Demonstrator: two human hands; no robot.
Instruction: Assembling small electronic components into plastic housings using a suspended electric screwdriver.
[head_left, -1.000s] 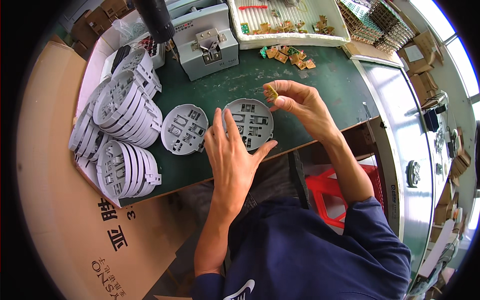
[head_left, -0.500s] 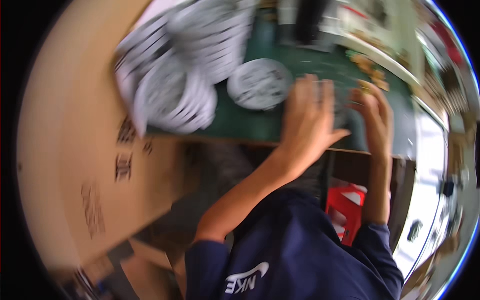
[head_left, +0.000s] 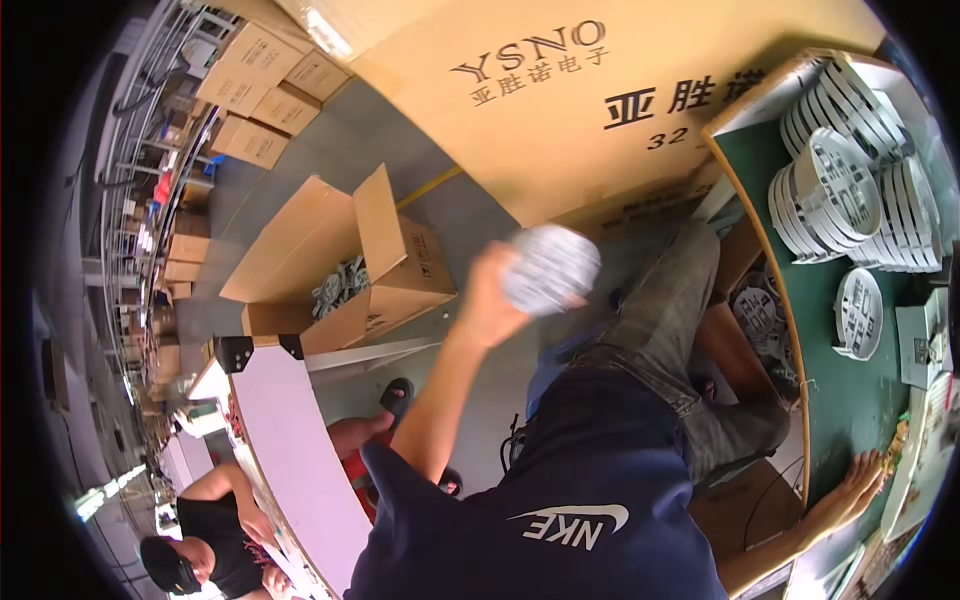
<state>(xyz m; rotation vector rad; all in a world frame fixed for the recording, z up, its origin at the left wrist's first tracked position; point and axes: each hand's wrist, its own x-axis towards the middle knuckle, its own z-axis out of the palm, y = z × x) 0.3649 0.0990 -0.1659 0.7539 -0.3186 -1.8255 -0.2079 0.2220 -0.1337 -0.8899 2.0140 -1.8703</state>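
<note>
Out over the floor, between an open carton and my legs, my left hand (head_left: 488,300) grips a round, light-grey disc (head_left: 552,270) whose face is smeared by motion. Far to the right, my right hand (head_left: 858,487) lies on the green tabletop (head_left: 835,425) with its fingers stretched out. Small yellowish pieces (head_left: 897,445) sit beside its fingertips; whether they touch is unclear. A single round white disc with dark markings (head_left: 858,313) rests on the same table. Beyond it stand stacks of similar discs (head_left: 825,195).
The open carton (head_left: 330,285) on the floor holds several grey-white parts (head_left: 342,287). A huge cardboard box (head_left: 560,130) stands ahead. Under the green table, another box holds discs (head_left: 757,315). At lower left, a person in black (head_left: 215,535) works behind a white table (head_left: 300,420).
The view has swung left toward the floor and open carton. My left hand has left the green table and holds a disc. My right hand now lies flat on the tabletop.
</note>
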